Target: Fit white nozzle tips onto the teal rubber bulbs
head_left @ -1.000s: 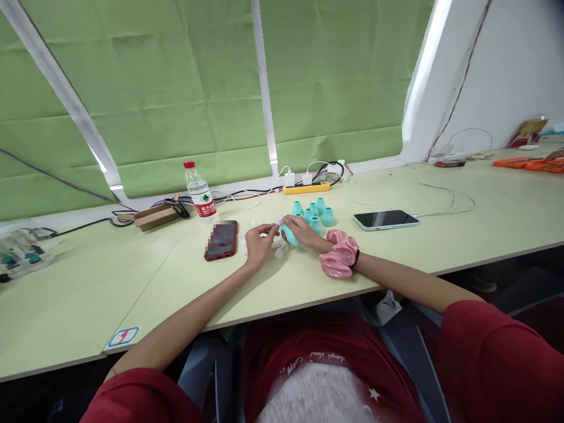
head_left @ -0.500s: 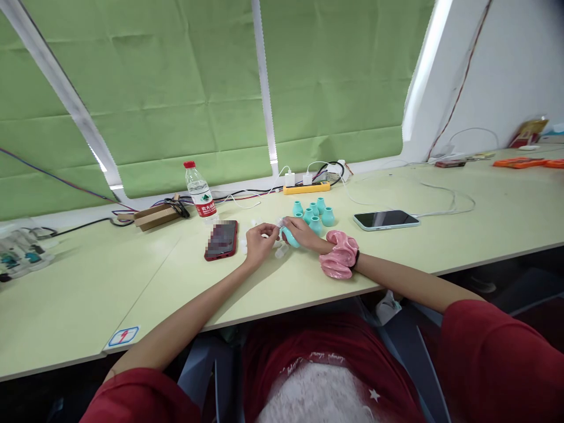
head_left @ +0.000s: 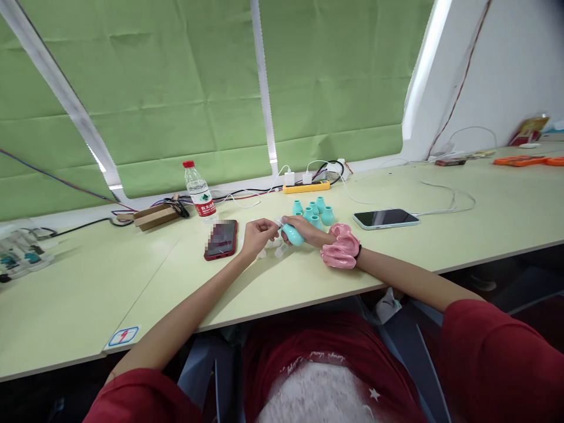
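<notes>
My right hand (head_left: 304, 230) is wrapped round a teal rubber bulb (head_left: 294, 236), held just above the pale green table (head_left: 308, 276); a pink scrunchie (head_left: 340, 249) sits on that wrist. My left hand (head_left: 255, 235) is pinched on a small clear plastic tip (head_left: 277, 224) at the bulb's mouth. Several more teal bulbs (head_left: 315, 212) stand upright just behind my right hand. A few small clear pieces (head_left: 280, 251) lie on the table below my hands.
A red phone (head_left: 221, 239) lies left of my hands and a teal phone (head_left: 385, 218) on a white cable to the right. Behind are a water bottle (head_left: 199, 192), a yellow power strip (head_left: 306, 188) with chargers, and a cardboard box (head_left: 155, 215).
Both hands have lifted slightly off the table and shifted a little away from me, still holding the bulb and the clear tip together.
</notes>
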Demonstrator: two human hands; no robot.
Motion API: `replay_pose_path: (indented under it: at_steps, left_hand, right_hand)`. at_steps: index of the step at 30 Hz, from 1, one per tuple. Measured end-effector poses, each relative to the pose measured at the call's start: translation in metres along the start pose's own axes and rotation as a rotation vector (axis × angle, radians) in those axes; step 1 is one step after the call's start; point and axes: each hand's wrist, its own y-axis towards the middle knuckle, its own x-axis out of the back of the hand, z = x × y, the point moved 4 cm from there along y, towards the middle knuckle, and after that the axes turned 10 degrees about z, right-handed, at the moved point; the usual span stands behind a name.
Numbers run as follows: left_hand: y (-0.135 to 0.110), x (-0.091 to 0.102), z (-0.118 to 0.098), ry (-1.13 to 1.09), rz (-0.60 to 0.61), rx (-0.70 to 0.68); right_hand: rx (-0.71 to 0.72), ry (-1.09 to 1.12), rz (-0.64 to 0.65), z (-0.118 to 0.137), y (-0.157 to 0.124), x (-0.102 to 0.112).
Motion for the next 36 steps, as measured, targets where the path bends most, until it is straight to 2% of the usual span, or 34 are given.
replay_pose_path:
  at_steps: [3, 6, 11, 17, 21, 25, 27, 36]
  left_hand:
    - [0.001, 0.000, 0.002, -0.092, 0.030, 0.039]
    - [0.000, 0.000, 0.002, -0.116, 0.006, 0.038]
    - [-0.001, 0.002, 0.002, -0.043, -0.101, 0.007]
    - [0.002, 0.002, 0.003, -0.042, -0.078, -0.010]
    - [-0.001, 0.001, 0.001, 0.072, -0.064, -0.039]
    - [-0.006, -0.001, -0.001, 0.319, -0.090, -0.062]
    - [-0.006, -0.002, -0.001, 0.364, -0.092, -0.070]
    - [-0.006, -0.002, -0.007, 0.249, -0.064, -0.058]
  right_hand:
    - [-0.065, 0.106, 0.013, -0.003, 0.000, 0.000]
    - [-0.057, 0.140, 0.011, -0.004, 0.001, 0.001]
    - [0.035, 0.062, -0.012, 0.000, 0.000, 0.000]
    - [0.033, 0.003, -0.043, 0.005, -0.002, 0.000]
    - [0.080, -0.155, -0.072, 0.003, -0.002, 0.002]
    - [0.230, -0.537, -0.209, 0.008, -0.009, 0.004]
    - [0.264, -0.653, -0.236, 0.011, -0.011, 0.003]
    - [0.232, -0.608, -0.174, 0.010, -0.009, 0.002]
